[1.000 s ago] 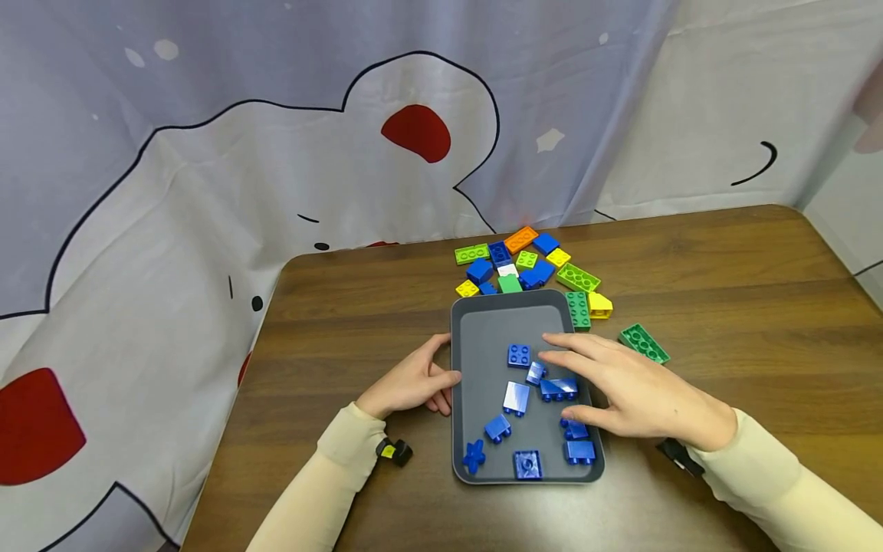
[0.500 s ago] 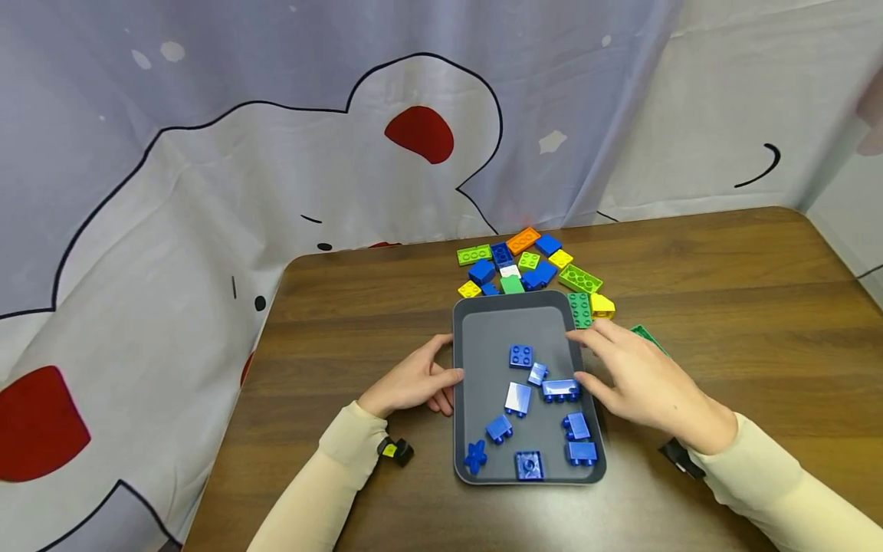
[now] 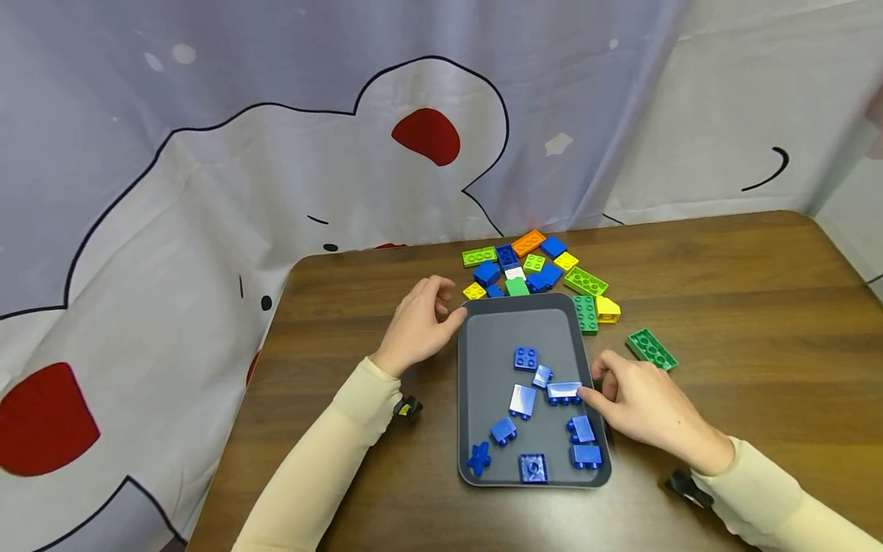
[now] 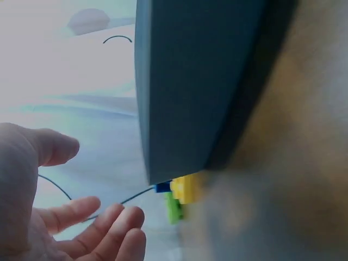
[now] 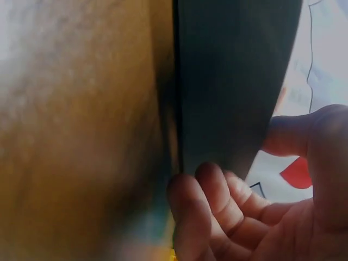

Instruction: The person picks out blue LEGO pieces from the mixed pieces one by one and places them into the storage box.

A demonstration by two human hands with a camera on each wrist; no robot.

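Note:
A dark grey tray (image 3: pixel 493 333) lies on the wooden table, with several blue toy bricks (image 3: pixel 523 401) and a blue star-shaped piece (image 3: pixel 479 458) spread over its lower part. My right hand (image 3: pixel 645 402) holds the tray's right side, thumb over the rim. In the right wrist view, its curled fingers (image 5: pixel 190 212) meet the tray's outer wall (image 5: pixel 228 81). Near the tray's upper left corner is my left hand (image 3: pixel 421 322), fingers loosely bent. The left wrist view shows that hand's thumb and fingers (image 4: pixel 117 234) apart from the tray wall (image 4: pixel 190 81), holding nothing.
Behind the tray, a loose group of bricks includes an orange brick (image 3: pixel 528 242), a lime brick (image 3: pixel 586 280) and a yellow brick (image 3: pixel 608 310). A green brick (image 3: pixel 651 349) lies right of the tray. A printed curtain (image 3: pixel 331 176) hangs behind the table (image 3: pixel 745 307).
My left hand has left the tray's left side and moved up to its upper left corner. From above the blue bricks, my right hand has drawn back to the tray's right rim and gripped it.

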